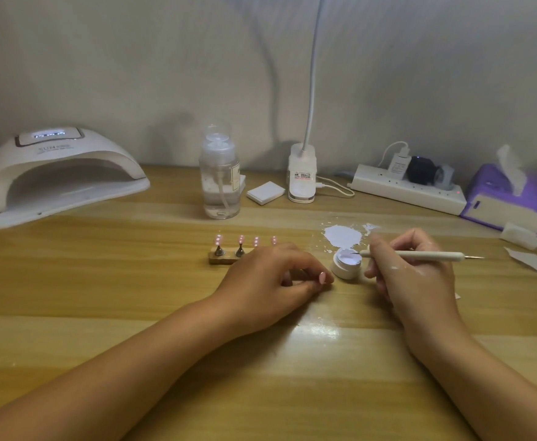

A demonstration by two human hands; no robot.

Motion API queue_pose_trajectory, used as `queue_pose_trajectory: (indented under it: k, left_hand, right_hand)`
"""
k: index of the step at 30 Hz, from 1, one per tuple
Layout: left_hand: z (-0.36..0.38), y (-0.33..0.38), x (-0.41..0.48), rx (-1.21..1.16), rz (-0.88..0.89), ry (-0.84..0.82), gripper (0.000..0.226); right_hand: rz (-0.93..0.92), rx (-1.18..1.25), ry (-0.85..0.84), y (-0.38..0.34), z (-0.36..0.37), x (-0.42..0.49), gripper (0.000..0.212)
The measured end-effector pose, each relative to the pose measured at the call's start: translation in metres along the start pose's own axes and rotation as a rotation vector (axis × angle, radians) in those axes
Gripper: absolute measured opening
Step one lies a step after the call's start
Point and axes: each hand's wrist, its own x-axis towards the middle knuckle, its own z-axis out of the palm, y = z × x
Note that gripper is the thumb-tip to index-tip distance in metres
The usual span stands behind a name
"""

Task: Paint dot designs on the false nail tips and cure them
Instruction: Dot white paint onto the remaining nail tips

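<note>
A clear pump bottle (219,183) stands upright on the wooden tabletop (261,361), with a little liquid at its bottom. Just to the right of the bottle lies a small white square pad (265,192). Further right stands the white clip base of a desk lamp (302,173); its thin neck (313,74) rises up out of view, and a white cable (337,189) loops beside it. Still further right lies a white power strip (404,190) with a white charger (399,163) and a black plug (421,170) in it. Far right of the bottle sits a purple tissue pack (499,198), and white paper scraps (534,259) lie in front of it. Behind the bottle is a pale wall (133,58).
</note>
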Motion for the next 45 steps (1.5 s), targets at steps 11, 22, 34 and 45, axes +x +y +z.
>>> queue_pose_trajectory:
  k: [11, 22, 34, 45]
  left_hand:
    - [0.0020, -0.0025, 0.0015, -0.025, 0.037, 0.046, 0.005]
    - [-0.0011, -0.0073, 0.0028, -0.015, 0.084, 0.032, 0.005]
    - [0.0017, -0.0067, 0.0012, -0.012, 0.086, 0.066, 0.007]
    - [0.0009, -0.0075, 0.0016, -0.020, 0.091, 0.049, 0.008]
  right_hand:
    - [-0.020, -0.035, -0.012, 0.0015, 0.0019, -0.0016, 0.030]
    - [0.002, -0.011, 0.013, -0.0025, 0.0017, -0.0016, 0.025]
    - [0.021, -0.040, -0.011, 0.0000, 0.0017, -0.0014, 0.028]
    - [-0.018, -0.101, -0.008, 0.0019, 0.0026, -0.0014, 0.031]
